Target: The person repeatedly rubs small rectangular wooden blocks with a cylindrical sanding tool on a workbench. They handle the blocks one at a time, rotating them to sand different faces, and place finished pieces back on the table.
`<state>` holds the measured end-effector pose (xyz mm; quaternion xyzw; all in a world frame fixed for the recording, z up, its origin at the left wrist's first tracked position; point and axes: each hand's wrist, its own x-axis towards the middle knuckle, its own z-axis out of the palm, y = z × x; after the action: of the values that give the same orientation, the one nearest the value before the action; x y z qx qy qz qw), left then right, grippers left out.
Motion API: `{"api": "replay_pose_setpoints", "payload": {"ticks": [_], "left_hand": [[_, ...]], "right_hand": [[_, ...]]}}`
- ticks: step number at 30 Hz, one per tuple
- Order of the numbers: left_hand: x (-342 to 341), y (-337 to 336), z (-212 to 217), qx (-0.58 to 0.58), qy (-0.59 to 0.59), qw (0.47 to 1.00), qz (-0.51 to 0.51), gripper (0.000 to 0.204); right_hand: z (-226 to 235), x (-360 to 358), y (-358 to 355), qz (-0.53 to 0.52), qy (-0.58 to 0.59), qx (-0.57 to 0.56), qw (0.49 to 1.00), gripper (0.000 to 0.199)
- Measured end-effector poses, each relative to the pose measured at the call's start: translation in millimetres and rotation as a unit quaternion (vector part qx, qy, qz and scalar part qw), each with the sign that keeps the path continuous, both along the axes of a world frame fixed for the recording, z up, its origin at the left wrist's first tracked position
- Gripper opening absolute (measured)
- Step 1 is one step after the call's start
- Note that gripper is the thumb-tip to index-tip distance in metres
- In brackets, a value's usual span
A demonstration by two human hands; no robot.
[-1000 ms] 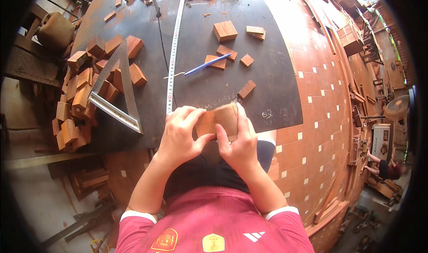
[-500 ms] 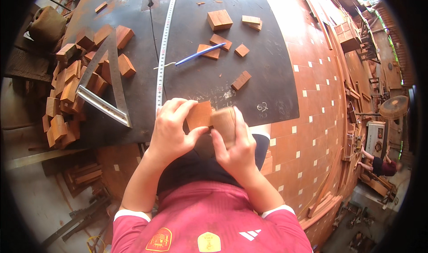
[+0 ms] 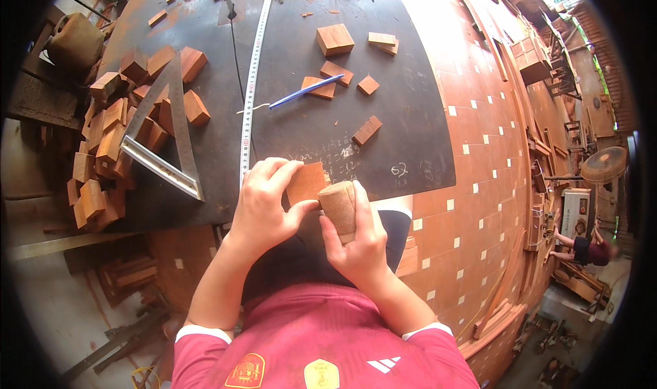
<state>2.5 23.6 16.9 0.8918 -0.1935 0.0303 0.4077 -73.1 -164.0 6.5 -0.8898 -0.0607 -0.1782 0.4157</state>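
Note:
My left hand (image 3: 263, 201) pinches a reddish-brown wooden block (image 3: 306, 182) between its thumb and fingers, just off the table's near edge. Close by on the right, my right hand (image 3: 359, 242) is wrapped round a tan, rounded block (image 3: 337, 204) with a rough-looking surface and a dark line near its edge. The two pieces are side by side; whether they touch I cannot tell. Beyond my hands, a blue pen (image 3: 304, 92) rests across small wooden blocks (image 3: 319, 88) on the dark table (image 3: 294, 125).
A tape measure (image 3: 250, 91) runs along the table beside a slot. At the left, a metal set square (image 3: 161, 163) leans against a heap of wooden blocks (image 3: 102, 139). Chalk-like marks cover the near tabletop. Tiled floor (image 3: 472, 204) lies to the right; another person (image 3: 592, 252) is far off there.
My right hand has drawn slightly down and back, and the rounded block has tilted so its end shows more. My left hand keeps its hold on the wooden block.

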Motion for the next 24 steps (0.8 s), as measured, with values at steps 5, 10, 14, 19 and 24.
{"api": "replay_pose_setpoints", "payload": {"ticks": [5, 10, 14, 19, 24], "left_hand": [[2, 3, 2, 0.012, -0.013, 1.000, -0.008, 0.060], [0, 4, -4, -0.014, 0.003, 1.000, 0.002, 0.061], [-1, 1, 0, 0.001, -0.004, 1.000, 0.003, 0.061], [-3, 0, -1, 0.007, 0.006, 1.000, 0.006, 0.062], [-2, 0, -1, 0.005, 0.003, 1.000, 0.009, 0.062]], "right_hand": [[-2, 40, 6, -0.017, 0.003, -0.003, 1.000, 0.076], [5, 19, 4, -0.026, 0.030, -0.016, 0.999, 0.075], [1, 2, -4, -0.009, 0.022, -0.005, 1.000, 0.075], [-4, 46, 1, -0.026, 0.028, 0.027, 0.999, 0.074], [6, 9, 0, -0.022, 0.036, -0.003, 0.999, 0.076]]}}
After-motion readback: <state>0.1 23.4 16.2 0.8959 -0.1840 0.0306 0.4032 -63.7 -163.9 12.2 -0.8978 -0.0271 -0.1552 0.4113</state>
